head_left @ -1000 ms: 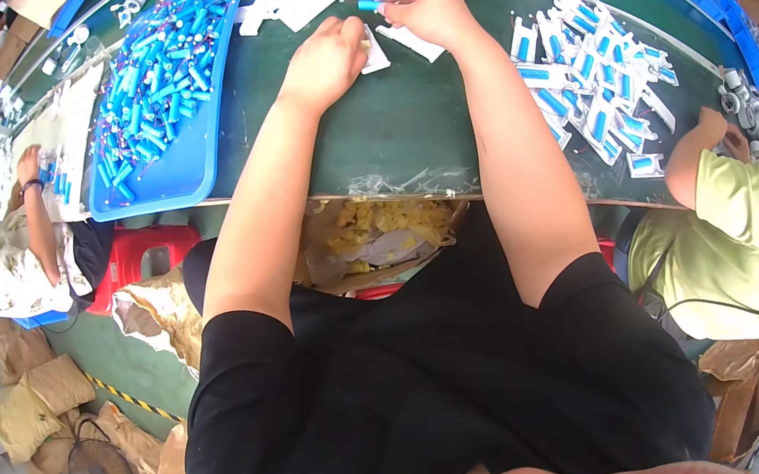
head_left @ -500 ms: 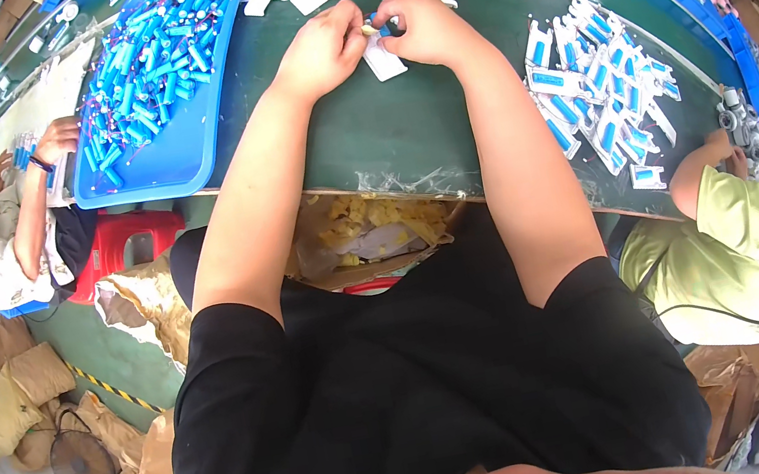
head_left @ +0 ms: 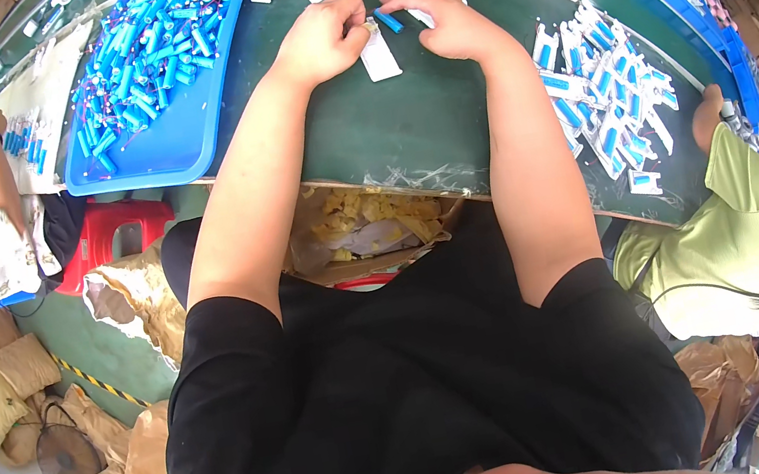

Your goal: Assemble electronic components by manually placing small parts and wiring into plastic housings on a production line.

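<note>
Right fingers (head_left: pixel 406 2) touch the blue cylinder (head_left: pixel 389 22).

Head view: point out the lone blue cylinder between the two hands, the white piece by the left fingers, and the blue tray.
Blue cylinder (head_left: pixel 389 23): head view, middle of its side.
White piece (head_left: pixel 381 58): head view, its flat face.
Blue tray (head_left: pixel 158 158): head view, bare floor near its lower edge.

Mid-tabletop (head_left: pixel 402 131) are two white holders (head_left: pixel 380 56) and one blue cylinder (head_left: pixel 389 22), plus one blue tray (head_left: pixel 167 156), its heaped cylinders (head_left: pixel 132 72) past counting, two co-workers (head_left: pixel 738 225) and one fan (head_left: pixel 69 462).
</note>
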### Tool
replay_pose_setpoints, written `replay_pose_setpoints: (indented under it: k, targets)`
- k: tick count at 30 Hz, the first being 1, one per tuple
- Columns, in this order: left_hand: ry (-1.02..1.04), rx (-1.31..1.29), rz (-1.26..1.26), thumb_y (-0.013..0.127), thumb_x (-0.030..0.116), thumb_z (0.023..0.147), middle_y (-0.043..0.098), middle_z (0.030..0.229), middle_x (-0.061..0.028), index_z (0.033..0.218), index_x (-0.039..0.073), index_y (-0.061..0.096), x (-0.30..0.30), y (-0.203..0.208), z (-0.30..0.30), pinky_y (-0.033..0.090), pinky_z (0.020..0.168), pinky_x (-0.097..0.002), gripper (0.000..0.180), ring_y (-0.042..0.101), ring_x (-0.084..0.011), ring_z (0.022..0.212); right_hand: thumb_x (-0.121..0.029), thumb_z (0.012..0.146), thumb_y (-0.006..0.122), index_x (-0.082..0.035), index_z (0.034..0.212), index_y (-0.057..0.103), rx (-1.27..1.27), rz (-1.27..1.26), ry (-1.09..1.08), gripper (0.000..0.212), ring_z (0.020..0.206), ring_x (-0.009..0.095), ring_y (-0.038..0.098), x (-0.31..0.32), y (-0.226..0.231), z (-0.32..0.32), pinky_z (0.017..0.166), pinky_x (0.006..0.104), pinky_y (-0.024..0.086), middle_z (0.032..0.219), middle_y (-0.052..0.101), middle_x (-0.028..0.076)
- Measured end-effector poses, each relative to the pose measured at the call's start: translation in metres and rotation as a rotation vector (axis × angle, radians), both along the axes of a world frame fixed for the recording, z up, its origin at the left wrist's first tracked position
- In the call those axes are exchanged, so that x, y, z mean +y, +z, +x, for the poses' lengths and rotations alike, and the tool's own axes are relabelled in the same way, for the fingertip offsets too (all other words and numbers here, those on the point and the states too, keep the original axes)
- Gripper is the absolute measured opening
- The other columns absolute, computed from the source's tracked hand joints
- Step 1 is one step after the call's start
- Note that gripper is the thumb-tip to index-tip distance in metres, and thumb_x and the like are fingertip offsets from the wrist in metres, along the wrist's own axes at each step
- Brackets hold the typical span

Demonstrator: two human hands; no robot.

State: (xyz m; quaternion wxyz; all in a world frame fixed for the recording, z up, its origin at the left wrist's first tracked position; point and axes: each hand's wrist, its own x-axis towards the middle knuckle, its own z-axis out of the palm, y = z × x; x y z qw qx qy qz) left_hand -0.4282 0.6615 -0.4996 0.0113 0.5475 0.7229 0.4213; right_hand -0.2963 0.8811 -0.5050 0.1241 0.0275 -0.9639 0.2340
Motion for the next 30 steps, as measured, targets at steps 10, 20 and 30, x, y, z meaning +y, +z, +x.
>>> replay_pose_setpoints:
  k: [10,20,30]
  targets:
    - [-0.014,-0.069,0.059,0.067,0.016,0.086,0.066,0.075,-0.0148,0.090,0.002,0.063,0.000,-0.004,-0.003,0.051,0.068,-0.0435,0.015,0.064,-0.0334,0.071,-0.019,0.087,0.082,-0.024,0.128,0.073,0.044,-0.005,-0.044,0.043,0.119,0.032,0.061,-0.012,0.005,-0.004,0.113,0.0495,0.038,0.124,0.072,0.009]
    - [-0.021,-0.168,0.215,0.063,0.008,0.087,0.066,0.070,-0.0113,0.091,0.001,0.062,0.006,-0.016,-0.010,0.050,0.063,-0.0360,0.008,0.063,-0.0181,0.065,-0.023,0.081,0.086,-0.015,0.111,0.081,0.167,0.074,0.019,0.031,0.111,0.028,0.065,-0.015,0.016,-0.002,0.105,0.0458,0.047,0.116,0.078,0.005]
    - [0.404,-0.523,0.892,0.046,-0.002,0.096,0.059,0.065,-0.0049,0.079,0.005,0.053,0.011,-0.030,-0.050,0.044,0.054,-0.0303,0.020,0.056,-0.0134,0.059,-0.011,0.084,0.081,-0.005,0.113,0.080,-0.008,0.020,0.225,0.029,0.116,0.032,0.063,-0.054,0.046,0.012,0.103,0.0401,0.051,0.122,0.073,0.012]
